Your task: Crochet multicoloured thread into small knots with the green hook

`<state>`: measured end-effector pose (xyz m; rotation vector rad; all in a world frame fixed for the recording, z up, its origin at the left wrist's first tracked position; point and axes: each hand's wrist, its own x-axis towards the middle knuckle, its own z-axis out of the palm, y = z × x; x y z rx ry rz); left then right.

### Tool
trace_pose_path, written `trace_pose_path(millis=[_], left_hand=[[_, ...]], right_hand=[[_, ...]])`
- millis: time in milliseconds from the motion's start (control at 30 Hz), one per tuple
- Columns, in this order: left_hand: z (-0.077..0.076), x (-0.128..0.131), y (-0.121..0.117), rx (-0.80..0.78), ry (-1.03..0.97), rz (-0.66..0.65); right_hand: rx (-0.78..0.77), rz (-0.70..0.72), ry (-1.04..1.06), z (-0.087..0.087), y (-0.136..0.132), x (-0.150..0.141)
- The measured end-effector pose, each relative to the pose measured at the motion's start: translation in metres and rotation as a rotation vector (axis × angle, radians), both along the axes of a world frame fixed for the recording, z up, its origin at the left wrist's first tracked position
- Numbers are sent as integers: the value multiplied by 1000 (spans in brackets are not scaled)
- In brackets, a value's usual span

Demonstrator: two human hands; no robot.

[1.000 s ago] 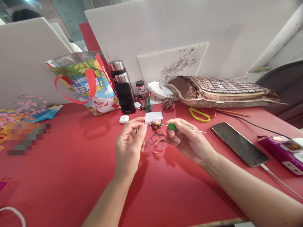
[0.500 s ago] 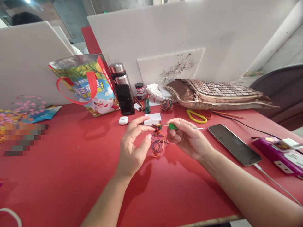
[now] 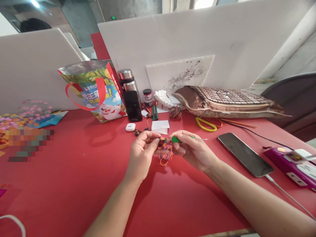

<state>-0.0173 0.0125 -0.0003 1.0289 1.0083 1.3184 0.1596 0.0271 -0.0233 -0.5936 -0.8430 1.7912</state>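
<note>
The little bright yarn piece (image 3: 162,142) is between the two hands, in front of the person. The left hand (image 3: 142,154) pinches it, thumb and finger nearly together. The right hand (image 3: 195,149) has its fingers closed around the green hook (image 3: 176,139), and the thin tip reaches the yarn piece. Loopy strings (image 3: 166,160) hang at 6 o'clock. White paper (image 3: 160,127) sits at 12, a yarn ball (image 3: 175,112) at 1, and a big phone (image 3: 245,154) at 3.

I sit at a red table (image 3: 103,184) — pale partition boards (image 3: 197,36) rise along its far side, a dark rounded chair back (image 3: 293,102) stands to my right, and behind the boards I see grey walls (image 3: 140,11) and a bright ceiling light (image 3: 35,3).
</note>
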Motion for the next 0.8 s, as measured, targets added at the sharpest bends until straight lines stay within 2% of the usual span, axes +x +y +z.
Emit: trace_pose_path(millis=[400,600,800], left_hand=[[-7,2,1,67,55,10],[-15,0,4,123,177,78],[-18,-3,5,142,246,89]], right_hand=[[-28,-74,16,-2,1,-2],[7,-39,-4,-5,-2,-4],[7,-32,11,-8,-1,-5]])
